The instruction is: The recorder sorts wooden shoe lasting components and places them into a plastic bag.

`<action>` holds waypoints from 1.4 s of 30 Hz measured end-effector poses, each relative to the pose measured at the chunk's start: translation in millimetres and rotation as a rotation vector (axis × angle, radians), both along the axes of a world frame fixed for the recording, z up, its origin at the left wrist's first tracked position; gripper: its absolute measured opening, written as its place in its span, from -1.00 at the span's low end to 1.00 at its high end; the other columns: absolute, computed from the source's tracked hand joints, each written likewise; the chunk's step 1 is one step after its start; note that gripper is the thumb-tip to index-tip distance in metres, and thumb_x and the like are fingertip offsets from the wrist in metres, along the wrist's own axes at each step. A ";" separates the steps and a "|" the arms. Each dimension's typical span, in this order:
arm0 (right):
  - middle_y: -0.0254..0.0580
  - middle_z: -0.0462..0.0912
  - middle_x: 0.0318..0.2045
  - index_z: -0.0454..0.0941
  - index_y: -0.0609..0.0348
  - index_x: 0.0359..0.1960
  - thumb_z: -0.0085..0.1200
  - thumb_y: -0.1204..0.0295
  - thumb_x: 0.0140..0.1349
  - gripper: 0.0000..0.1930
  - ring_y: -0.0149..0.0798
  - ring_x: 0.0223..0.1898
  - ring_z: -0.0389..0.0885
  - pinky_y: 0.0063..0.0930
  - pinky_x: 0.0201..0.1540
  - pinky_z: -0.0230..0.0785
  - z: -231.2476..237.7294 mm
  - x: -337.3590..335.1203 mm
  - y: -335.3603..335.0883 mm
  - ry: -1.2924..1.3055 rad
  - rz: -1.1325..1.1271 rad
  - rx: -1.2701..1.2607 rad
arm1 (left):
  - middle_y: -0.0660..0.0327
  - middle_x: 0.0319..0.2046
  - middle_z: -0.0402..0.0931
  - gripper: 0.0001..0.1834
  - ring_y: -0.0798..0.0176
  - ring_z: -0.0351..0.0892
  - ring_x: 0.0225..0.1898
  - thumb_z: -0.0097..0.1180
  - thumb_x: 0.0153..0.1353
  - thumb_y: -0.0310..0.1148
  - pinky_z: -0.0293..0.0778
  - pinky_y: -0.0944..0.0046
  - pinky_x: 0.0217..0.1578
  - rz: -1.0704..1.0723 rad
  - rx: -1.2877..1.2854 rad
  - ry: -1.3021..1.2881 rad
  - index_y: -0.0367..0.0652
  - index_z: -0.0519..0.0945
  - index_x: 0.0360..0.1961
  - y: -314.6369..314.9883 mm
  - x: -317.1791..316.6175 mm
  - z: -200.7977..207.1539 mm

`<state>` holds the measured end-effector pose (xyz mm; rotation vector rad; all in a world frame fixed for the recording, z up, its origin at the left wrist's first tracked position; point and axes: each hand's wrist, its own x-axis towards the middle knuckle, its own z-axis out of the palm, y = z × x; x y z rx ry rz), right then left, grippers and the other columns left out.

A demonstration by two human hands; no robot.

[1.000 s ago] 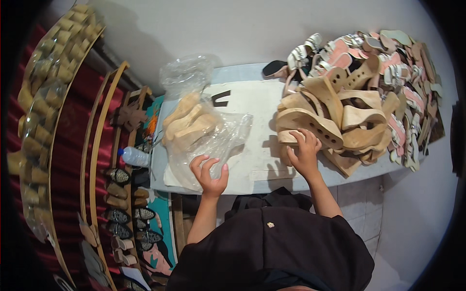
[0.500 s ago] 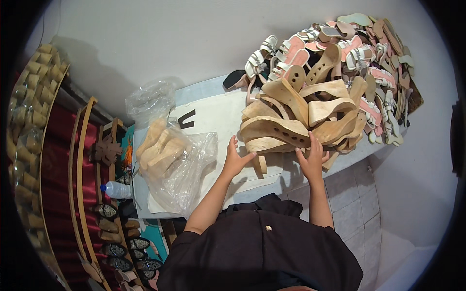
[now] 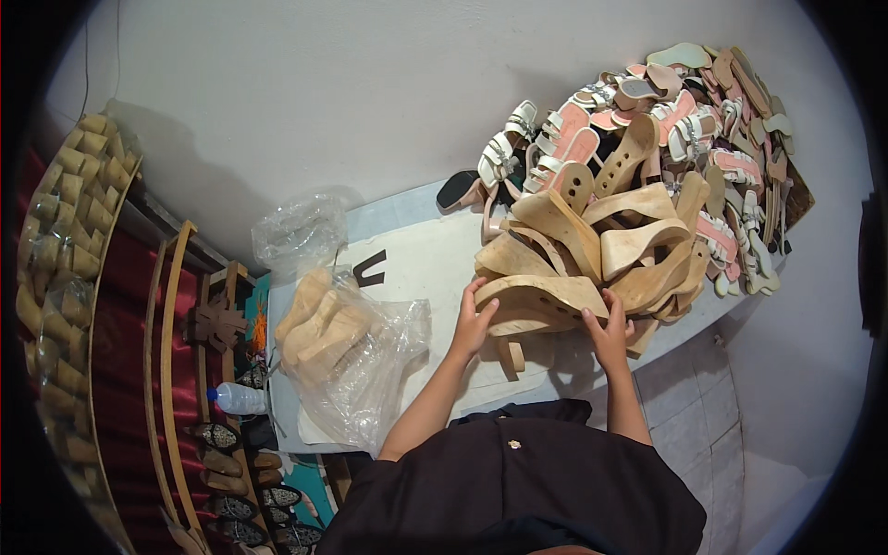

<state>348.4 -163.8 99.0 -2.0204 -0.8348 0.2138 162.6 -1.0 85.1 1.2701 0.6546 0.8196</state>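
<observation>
A pale wooden wedge shoe sole (image 3: 535, 294) with holes in it lies at the front of a heap of wooden soles (image 3: 640, 250). My left hand (image 3: 472, 326) is closed round its left end, thumb in front and fingers behind. At the other end my right hand (image 3: 610, 335) grips it with thumb and fingers. Another wedge sole sits directly under it, partly hidden. A small wooden block (image 3: 511, 357) stands just below, between my wrists.
White and pink sandals (image 3: 689, 137) are piled behind the wooden heap. A clear plastic bag (image 3: 365, 370) with wooden soles (image 3: 319, 319) lies at the left of the table (image 3: 407, 207). A water bottle (image 3: 240, 400) and shoe racks (image 3: 171, 370) stand further left.
My left hand has moved in from beside the heap and closed on the front sole's left end. My right hand has tightened on its right end. The whole view has shifted slightly.
</observation>
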 end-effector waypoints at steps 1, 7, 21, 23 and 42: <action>-0.15 0.48 -0.04 0.28 0.10 0.10 0.06 0.00 0.09 -0.38 -0.14 0.09 0.35 0.19 0.19 -0.49 0.2 3.0 0.4 0.006 0.000 0.003 | 0.10 0.03 0.29 -0.54 0.27 0.26 0.10 -0.10 0.29 -0.22 0.17 0.30 0.13 -0.050 -0.004 -0.026 -0.21 0.21 0.14 -0.2 -2.0 1.3; -0.08 0.38 0.13 0.18 0.06 0.21 0.06 -0.04 0.06 -0.26 -0.09 0.19 0.28 0.21 0.22 -0.59 11.4 -0.4 -11.4 0.181 0.114 -0.099 | 0.16 0.07 0.27 -0.41 0.24 0.15 0.17 -0.52 0.37 0.05 -0.04 0.26 0.21 -0.153 -0.069 -0.250 -0.19 0.24 0.15 4.4 -9.3 -12.7; -0.05 0.37 0.09 0.19 0.36 0.19 -0.06 0.18 0.30 -0.43 -0.27 0.10 0.34 -0.48 0.15 0.12 0.8 -7.9 -20.6 0.515 -0.034 0.490 | -0.01 0.30 -0.08 0.15 0.06 -0.05 0.32 0.33 -0.16 -0.05 -0.05 0.12 0.26 -0.279 0.528 0.349 -0.14 -0.12 0.35 26.6 -28.6 -50.9; -0.05 0.34 0.11 0.18 0.34 0.21 -0.07 0.16 0.30 -0.42 -0.28 0.13 0.30 -0.47 0.18 0.09 5.7 -5.4 -20.9 0.495 -0.114 0.547 | -0.08 0.25 0.02 0.21 0.03 0.02 0.29 0.39 -0.21 -0.05 0.01 0.10 0.25 -0.237 0.551 0.435 -0.21 -0.14 0.34 23.9 -23.5 -59.5; -0.02 0.25 0.18 -0.02 0.27 0.30 0.09 0.26 0.20 -0.26 -0.24 0.17 0.26 -0.45 0.18 0.10 -15.5 -19.0 -24.2 0.429 0.148 0.477 | 0.18 0.07 0.34 -0.13 0.27 0.28 0.14 0.37 -0.24 -0.58 0.17 0.27 0.19 -0.362 -0.125 0.107 -0.26 0.24 0.18 5.5 -34.2 -33.2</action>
